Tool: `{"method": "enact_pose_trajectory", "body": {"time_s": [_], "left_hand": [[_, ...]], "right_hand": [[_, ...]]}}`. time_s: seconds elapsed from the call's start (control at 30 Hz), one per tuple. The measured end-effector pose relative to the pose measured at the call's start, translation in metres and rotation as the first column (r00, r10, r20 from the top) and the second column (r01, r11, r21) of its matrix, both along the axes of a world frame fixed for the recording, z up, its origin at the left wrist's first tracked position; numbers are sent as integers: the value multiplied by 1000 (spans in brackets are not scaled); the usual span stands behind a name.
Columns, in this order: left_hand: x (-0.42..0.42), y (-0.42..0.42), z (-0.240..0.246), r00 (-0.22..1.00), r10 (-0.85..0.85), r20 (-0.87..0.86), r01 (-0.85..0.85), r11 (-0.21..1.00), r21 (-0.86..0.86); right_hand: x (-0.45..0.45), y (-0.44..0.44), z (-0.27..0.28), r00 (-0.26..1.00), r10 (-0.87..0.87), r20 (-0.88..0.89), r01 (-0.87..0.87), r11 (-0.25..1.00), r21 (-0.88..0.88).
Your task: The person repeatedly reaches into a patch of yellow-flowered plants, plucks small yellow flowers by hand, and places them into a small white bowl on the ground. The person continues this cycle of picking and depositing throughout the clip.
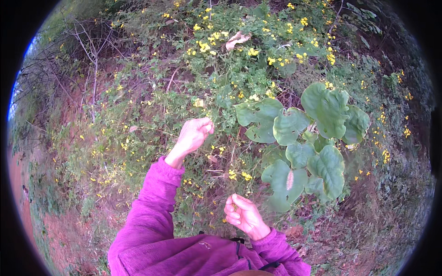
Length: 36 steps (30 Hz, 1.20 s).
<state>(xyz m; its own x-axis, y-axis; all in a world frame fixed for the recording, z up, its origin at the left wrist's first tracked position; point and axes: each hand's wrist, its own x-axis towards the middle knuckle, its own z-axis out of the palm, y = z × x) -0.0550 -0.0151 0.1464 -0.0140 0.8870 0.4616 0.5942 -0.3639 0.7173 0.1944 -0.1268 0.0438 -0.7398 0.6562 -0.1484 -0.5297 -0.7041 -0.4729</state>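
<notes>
My left hand (pixel 195 135) reaches out over the flowering plants (pixel 203 46), its fingers curled and the thumb pressed against them. Thin stems pass close to its fingertips; whether one is pinched there cannot be made out. Closer to my body, my right hand (pixel 244 216) is turned palm up with its fingers bent inward. A few small yellow-green flower heads (pixel 235 207) show between the thumb and fingers of that hand. Just beyond it grow yellow flowers (pixel 246 176) on thin stalks.
To the right stands a plant with broad green leaves (pixel 326 110), some with holes. A pinkish fuzzy spike (pixel 289 180) lies against a lower leaf. Bare twigs (pixel 95 69) rise at the left, and a dry curled leaf (pixel 237 40) rests among flowers farther off. Reddish soil (pixel 24 207) borders the growth.
</notes>
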Motion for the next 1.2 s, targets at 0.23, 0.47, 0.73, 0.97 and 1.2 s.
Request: {"method": "enact_pose_trajectory", "body": {"time_s": [0.23,0.47,0.73,0.97,1.2], "left_hand": [[7,-119,-30,856,-344,386,452,860,-237],[12,-158,-70,722,-587,367,691,582,-428],[59,-122,-93,619,-299,726,657,704,-271],[75,-112,-95,673,-201,712,604,706,-371],[72,-101,-111,464,-18,886,705,613,-357]], "right_hand": [[5,2,-1,995,73,-72,-70,997,38],[13,8,-12,997,32,-75,-34,999,-24],[12,21,-28,998,-52,-43,53,999,6],[15,26,-40,989,-133,61,129,989,67],[0,23,-53,990,-129,63,125,991,56]]}}
